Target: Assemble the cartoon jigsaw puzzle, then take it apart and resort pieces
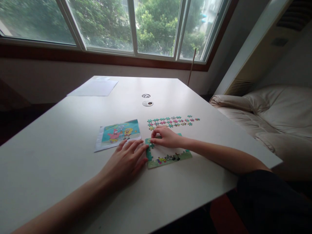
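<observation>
A small jigsaw tray [170, 158] lies on the white table [60, 156], with its edge partly filled by green pieces. My left hand [126, 161] lies flat with fingers stretched out, touching the tray's left edge. My right hand [165, 136] is curled over the tray's top left corner, fingertips pinched on a puzzle piece there. Loose puzzle pieces [173, 121] are spread in rows just beyond the tray. A cartoon reference picture [119, 133] lies to the left of the tray.
A sheet of paper [94, 87] lies at the far left of the table. Two round cable ports [147, 103] sit near the table's middle. A cream sofa [275, 113] stands to the right, windows behind.
</observation>
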A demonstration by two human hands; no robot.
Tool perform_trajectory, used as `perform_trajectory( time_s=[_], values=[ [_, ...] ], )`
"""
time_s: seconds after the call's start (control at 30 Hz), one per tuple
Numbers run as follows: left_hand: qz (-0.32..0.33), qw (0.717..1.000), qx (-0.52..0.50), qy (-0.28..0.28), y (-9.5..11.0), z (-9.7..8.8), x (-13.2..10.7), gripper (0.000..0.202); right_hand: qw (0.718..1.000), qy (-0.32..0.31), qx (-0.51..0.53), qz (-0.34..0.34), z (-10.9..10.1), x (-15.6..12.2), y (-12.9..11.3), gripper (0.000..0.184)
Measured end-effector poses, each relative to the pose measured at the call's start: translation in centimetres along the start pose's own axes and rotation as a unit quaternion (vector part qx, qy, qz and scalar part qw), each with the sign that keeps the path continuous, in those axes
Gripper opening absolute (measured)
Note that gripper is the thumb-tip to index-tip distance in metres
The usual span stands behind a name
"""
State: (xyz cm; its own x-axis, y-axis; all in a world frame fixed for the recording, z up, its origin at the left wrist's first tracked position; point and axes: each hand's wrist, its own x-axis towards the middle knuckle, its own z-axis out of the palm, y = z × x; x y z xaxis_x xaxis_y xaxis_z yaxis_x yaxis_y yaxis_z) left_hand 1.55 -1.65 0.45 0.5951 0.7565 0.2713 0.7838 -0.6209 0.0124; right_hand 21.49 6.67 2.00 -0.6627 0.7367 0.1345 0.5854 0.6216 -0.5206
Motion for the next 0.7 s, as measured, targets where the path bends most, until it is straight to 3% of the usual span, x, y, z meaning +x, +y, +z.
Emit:
perform_trajectory(
  time_s=[0.17, 0.43, 0.7],
  values=[
    [-0.002, 1.000, 0.001, -0.005, 0.0, 0.0, 0.0, 0.034, 1.000, 0.015, -0.007, 0.004, 0.2, -0.1, 0.0, 0.014],
    [-0.003, 1.000, -0.001, -0.010, 0.3, -0.4, 0.1, 0.034, 0.995, 0.078, -0.046, -0.052, -0.2, -2.3, 0.3, 0.013],
    [0.003, 1.000, -0.003, -0.003, 0.0, 0.0, 0.1, 0.034, 0.992, 0.083, -0.069, -0.071, 0.6, -2.7, 0.1, 0.020]
  ],
)
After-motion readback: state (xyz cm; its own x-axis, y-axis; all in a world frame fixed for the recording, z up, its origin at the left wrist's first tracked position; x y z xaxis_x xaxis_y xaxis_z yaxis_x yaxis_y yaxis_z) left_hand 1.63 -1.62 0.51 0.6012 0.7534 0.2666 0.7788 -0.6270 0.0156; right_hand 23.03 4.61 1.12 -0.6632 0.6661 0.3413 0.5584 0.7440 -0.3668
